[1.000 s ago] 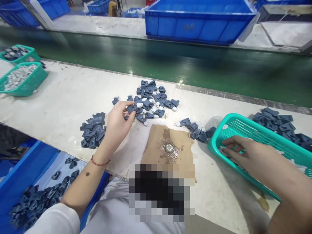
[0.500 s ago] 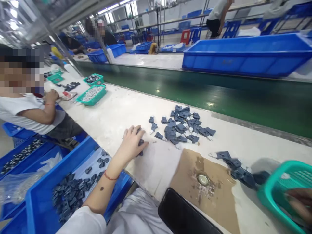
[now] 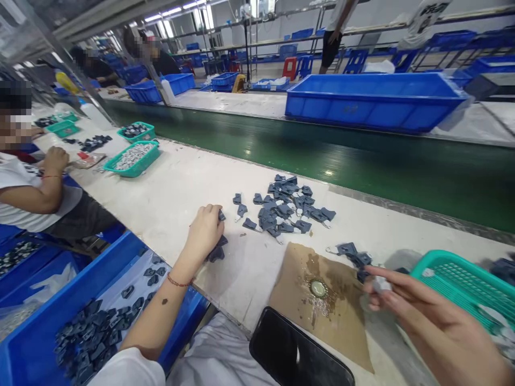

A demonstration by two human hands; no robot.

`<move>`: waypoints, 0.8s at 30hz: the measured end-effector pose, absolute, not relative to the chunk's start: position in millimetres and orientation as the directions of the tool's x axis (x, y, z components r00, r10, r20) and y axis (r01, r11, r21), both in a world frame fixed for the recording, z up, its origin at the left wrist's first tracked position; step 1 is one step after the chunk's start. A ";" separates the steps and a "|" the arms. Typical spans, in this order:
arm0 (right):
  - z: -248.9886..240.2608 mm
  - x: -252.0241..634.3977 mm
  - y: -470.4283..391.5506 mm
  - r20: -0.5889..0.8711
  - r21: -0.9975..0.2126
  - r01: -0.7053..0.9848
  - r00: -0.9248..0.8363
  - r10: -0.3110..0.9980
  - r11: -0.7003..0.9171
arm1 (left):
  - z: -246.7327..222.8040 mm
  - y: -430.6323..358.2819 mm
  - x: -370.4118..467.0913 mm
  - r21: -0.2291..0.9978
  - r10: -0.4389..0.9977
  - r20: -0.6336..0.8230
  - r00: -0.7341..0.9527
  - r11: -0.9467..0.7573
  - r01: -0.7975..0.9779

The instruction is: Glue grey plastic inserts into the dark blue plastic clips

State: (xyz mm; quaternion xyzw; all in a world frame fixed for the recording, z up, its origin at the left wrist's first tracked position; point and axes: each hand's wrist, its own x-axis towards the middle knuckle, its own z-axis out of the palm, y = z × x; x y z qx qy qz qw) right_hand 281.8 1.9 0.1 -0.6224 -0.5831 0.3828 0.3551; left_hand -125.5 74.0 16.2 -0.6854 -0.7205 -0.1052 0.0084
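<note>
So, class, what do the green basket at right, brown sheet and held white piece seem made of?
Green basket: probably plastic, slightly glossy, with regular holes.
Brown sheet: likely cardboard, matt, with uneven edges and dark stains.
White piece: opaque, perhaps plastic; too small to tell.

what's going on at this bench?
Someone is handling small parts bare-handed. The right hand pinches a small white plastic-looking piece beside a green perforated plastic basket. The left hand is at a small dark blue-grey angular piece, over a small pile of similar dark pieces; its grip is partly hidden. A larger loose heap of dark pieces with pale tabs lies farther back, behind a wet-stained brown cardboard sheet.
</note>
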 end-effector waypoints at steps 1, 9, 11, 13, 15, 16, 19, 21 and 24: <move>4.0 272.6 -0.1 -0.179 -0.928 0.332 0.004 0.984 -0.170 | 17.8 76.7 -126.4 0.145 0.986 0.156 -0.065 0.042 0.989; 20.3 232.7 4.8 -0.331 -0.923 -0.163 -0.129 0.935 -0.349 | 37.6 91.1 -129.6 0.295 0.975 0.204 -0.086 0.023 0.955; 22.7 228.5 5.4 -0.352 -0.896 -0.236 -0.138 0.926 -0.376 | 43.6 86.1 -127.7 0.383 0.944 0.285 -0.168 0.048 0.922; 23.8 226.1 5.7 -0.376 -0.875 -0.279 -0.127 0.918 -0.396 | 49.2 76.5 -123.0 0.503 0.885 0.379 -0.272 0.050 0.863; 23.4 225.1 5.8 -0.402 -0.857 -0.302 -0.118 0.908 -0.418 | 52.9 64.1 -114.5 0.688 0.879 0.355 -0.319 -0.014 0.726; 22.8 225.0 5.8 -0.415 -0.848 -0.310 -0.115 0.903 -0.429 | 53.6 57.7 -108.6 0.816 0.910 0.271 -0.313 -0.044 0.577; 20.8 225.0 6.1 -0.445 -0.827 -0.326 -0.118 0.888 -0.458 | 49.7 40.7 -85.8 0.992 0.990 -0.068 -0.127 0.080 0.095; 20.0 225.3 6.7 -0.465 -0.810 -0.335 -0.134 0.875 -0.482 | 42.8 31.7 -68.7 0.975 0.976 -0.216 0.030 0.217 -0.038; 19.0 226.7 7.9 -0.492 -0.781 -0.338 -0.186 0.850 -0.526 | 29.9 20.6 -44.8 0.939 0.936 -0.295 0.193 0.321 -0.122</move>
